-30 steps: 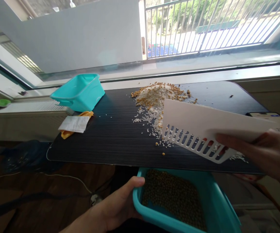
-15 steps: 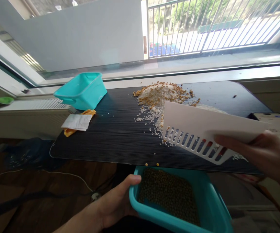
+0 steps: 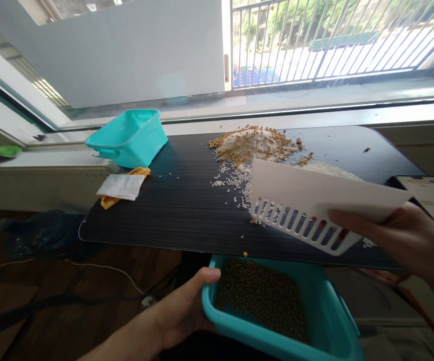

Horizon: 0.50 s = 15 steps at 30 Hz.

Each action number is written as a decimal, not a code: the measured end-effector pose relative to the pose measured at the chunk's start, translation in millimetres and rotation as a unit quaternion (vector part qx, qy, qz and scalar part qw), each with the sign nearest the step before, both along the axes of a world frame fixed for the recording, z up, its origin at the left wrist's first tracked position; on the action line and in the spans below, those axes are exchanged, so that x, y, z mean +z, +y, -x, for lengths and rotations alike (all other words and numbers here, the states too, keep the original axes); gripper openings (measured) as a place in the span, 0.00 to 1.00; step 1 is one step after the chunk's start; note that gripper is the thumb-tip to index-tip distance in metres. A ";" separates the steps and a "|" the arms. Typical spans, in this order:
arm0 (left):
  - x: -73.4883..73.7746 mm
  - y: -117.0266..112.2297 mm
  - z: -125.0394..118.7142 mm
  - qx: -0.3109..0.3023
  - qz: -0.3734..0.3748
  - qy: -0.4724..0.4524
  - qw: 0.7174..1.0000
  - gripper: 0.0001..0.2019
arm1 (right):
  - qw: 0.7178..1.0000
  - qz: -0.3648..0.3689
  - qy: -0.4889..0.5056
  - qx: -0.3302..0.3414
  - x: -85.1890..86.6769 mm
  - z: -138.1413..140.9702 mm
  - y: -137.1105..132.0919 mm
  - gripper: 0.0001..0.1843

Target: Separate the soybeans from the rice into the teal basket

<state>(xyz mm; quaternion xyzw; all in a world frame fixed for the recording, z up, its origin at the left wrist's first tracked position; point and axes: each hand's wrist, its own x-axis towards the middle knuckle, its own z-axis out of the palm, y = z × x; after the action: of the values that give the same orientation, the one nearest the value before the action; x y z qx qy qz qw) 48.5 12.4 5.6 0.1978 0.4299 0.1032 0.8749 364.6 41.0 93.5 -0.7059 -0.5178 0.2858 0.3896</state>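
Note:
My left hand (image 3: 186, 303) grips the left rim of a teal plastic bin (image 3: 337, 306), thumb over the edge, just below the table's front edge. Inside the bin lie many small round peas or beans (image 3: 265, 296), brownish-green in the shade. With my right hand (image 3: 405, 235) I hold a white slotted plastic scoop (image 3: 314, 190) above the right half of the table. Behind the scoop is a heap of white rice (image 3: 247, 140) mixed with yellowish peas, its loose grains spread forward. A single yellow pea (image 3: 245, 254) sits at the front edge, above the bin.
On the dark table (image 3: 171, 215), a second teal bin (image 3: 130, 140) stands at the back left. Before it lie a folded white paper (image 3: 121, 187) and an orange cloth (image 3: 111, 201). A phone (image 3: 433, 200) rests at the right. The window is behind the table.
Of two yellow peas at the table's front edge, the left one is gone from there. The scoop has shifted very slightly left; my left hand keeps its grip on the bin.

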 end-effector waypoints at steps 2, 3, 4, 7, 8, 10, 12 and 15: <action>0.7 0.3 -0.3 -0.004 -0.003 -0.003 1.000 0.30 | 0.998 0.036 0.034 0.030 -3.4 -5.5 -3.4 0.17; 1.1 0.3 -0.4 -0.007 -0.004 -0.007 1.000 0.30 | 0.997 0.049 0.046 0.033 -6.0 -9.4 -5.3 0.15; 1.5 0.2 -0.4 -0.009 -0.007 -0.010 1.000 0.30 | 0.997 0.056 0.051 0.028 -9.0 -13.4 -7.1 0.14; 2.0 -0.5 0.1 -0.007 -0.010 -0.012 1.000 0.29 | 0.996 0.066 0.048 0.021 -16.3 -21.5 -10.8 0.14; 2.0 -0.6 0.3 -0.005 -0.010 -0.011 1.000 0.29 | 0.996 0.070 0.049 0.028 -17.2 -21.6 -11.5 0.14; 1.7 -0.6 0.5 -0.004 -0.009 -0.011 1.000 0.29 | 0.995 0.072 0.053 0.045 -16.4 -17.5 -12.4 0.14; 1.0 -0.3 0.4 -0.007 -0.007 -0.013 1.000 0.29 | 0.995 0.066 0.060 0.052 -13.2 -9.8 -13.2 0.13; -0.2 0.4 0.3 -0.008 -0.007 -0.020 1.000 0.28 | 0.994 0.057 0.069 0.065 -7.3 1.6 -15.3 0.11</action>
<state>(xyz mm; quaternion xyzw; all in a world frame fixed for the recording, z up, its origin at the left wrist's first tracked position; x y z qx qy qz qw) 48.3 12.8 5.4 0.2049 0.4101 0.1031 0.8827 362.9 25.6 86.1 -0.6704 -0.5176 0.3879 0.3636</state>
